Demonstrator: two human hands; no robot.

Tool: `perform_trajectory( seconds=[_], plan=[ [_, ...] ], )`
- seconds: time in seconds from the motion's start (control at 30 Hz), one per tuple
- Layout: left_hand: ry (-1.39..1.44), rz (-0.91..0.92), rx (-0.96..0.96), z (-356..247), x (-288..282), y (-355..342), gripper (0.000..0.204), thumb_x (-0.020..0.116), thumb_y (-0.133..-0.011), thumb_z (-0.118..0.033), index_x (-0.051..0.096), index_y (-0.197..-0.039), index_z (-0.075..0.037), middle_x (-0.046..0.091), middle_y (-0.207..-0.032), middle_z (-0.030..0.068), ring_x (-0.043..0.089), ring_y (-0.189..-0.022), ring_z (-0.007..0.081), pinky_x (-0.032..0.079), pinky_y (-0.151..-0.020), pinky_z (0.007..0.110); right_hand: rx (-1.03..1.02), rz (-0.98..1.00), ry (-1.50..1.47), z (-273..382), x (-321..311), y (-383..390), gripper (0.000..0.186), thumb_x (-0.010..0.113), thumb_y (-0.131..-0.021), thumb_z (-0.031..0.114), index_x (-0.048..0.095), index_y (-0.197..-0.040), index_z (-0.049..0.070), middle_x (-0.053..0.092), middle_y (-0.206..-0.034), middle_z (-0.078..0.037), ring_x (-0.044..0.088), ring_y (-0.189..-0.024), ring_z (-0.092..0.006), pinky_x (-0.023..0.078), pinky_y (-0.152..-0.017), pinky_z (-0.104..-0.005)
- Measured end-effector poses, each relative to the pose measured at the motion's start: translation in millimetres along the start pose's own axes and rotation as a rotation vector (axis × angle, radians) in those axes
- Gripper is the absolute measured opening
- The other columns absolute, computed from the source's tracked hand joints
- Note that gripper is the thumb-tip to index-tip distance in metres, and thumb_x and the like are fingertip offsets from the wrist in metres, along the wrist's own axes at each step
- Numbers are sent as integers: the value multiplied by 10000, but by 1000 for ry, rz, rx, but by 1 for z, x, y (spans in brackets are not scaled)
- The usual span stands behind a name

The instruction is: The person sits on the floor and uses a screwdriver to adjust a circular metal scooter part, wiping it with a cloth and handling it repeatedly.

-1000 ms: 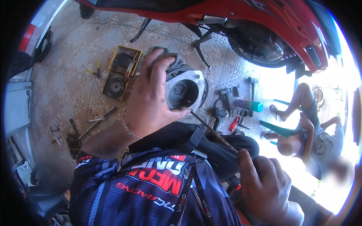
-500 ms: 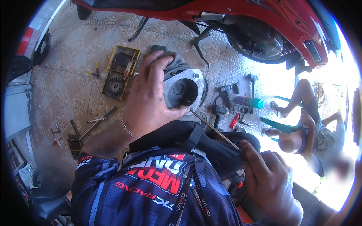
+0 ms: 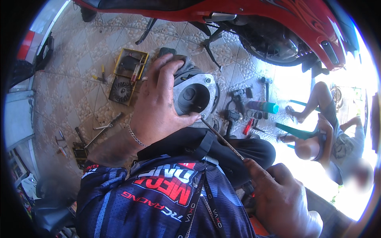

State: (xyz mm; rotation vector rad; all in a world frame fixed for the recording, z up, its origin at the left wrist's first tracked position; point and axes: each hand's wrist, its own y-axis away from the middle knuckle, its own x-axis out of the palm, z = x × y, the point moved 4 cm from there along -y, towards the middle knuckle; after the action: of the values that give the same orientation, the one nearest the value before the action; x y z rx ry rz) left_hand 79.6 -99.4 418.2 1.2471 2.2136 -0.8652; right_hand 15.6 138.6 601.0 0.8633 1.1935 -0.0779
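My left hand (image 3: 156, 103) is wrapped round a grey metal engine cylinder (image 3: 212, 89), its thumb pressed on the lower edge of the flange. The wide bore faces up, with a round shape visible deep inside. In my right hand (image 3: 279, 198) is a slender, textured rod that looks like a round file (image 3: 224, 142). It slants up to the left, and its tip meets the flange at the small bolt hole beside my left thumb. Whether the tip sits inside the hole is hard to see. The rod's near end is hidden in my fist.
A red motorcycle (image 3: 274, 20) stands ahead on its stand. On the tiled floor lie a yellow-edged tray (image 3: 119, 99) with a fan wheel, pliers (image 3: 101, 75), a ratchet wrench (image 3: 107, 125), a spray can (image 3: 264, 106) and a hammer (image 3: 266, 91). Another person (image 3: 317, 135) sits at the right.
My right hand has moved up and left along the rod's line, closer to the cylinder, so less of the rod shows. My left hand and the cylinder have barely shifted.
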Motion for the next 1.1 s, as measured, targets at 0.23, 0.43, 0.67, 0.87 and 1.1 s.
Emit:
perform_trajectory(
  seconds=[0.23, 0.43, 0.67, 0.87, 1.1],
  plan=[
    [-17, -9, 28, 1, 0, 0, 1178, 1023, -598, -206, 363, -1563, -58, 406, -1586, 224, 446, -1471, 431, 432, -1206, 508, 5, 70, -223, 11, -6, -4, 786, 618, -883, -37, 368, -1628, -6, 566, -1095, -283, 720, -869, -423, 631, -674, -461],
    [-13, -15, 28, 1, -1, -2, 1144, 1029, -580, -214, 403, -1522, -44, 412, -1565, 248, 458, -1447, 461, 448, -1183, 516, 77, 235, -279, 1, -8, -4, 780, 603, -890, -42, 358, -1630, -4, 553, -1122, -331, 696, -817, -470, 631, -661, -493],
    [2, -16, 26, 1, -1, -2, 1130, 1032, -574, -224, 419, -1506, -48, 411, -1557, 260, 459, -1443, 478, 461, -1171, 519, -160, 128, -263, -1, 0, -1, 755, 616, -887, -15, 368, -1598, -60, 512, -1335, -453, 685, -781, -463, 632, -626, -446],
    [-6, -15, 36, 2, -1, -2, 1135, 1030, -577, -218, 412, -1515, -53, 400, -1563, 259, 457, -1445, 480, 459, -1172, 521, -159, 31, -16, 5, 1, 6, 750, 636, -890, 4, 379, -1592, -53, 565, -1265, -434, 719, -807, -449, 642, -616, -405],
    [8, -22, 41, 2, -2, -1, 1135, 1027, -580, -213, 410, -1520, -55, 410, -1557, 259, 461, -1439, 480, 461, -1167, 524, -85, 7, -286, 2, 9, -8, 718, 641, -897, 7, 400, -1571, -45, 579, -1219, -428, 713, -779, -461, 642, -603, -427]
  ],
)
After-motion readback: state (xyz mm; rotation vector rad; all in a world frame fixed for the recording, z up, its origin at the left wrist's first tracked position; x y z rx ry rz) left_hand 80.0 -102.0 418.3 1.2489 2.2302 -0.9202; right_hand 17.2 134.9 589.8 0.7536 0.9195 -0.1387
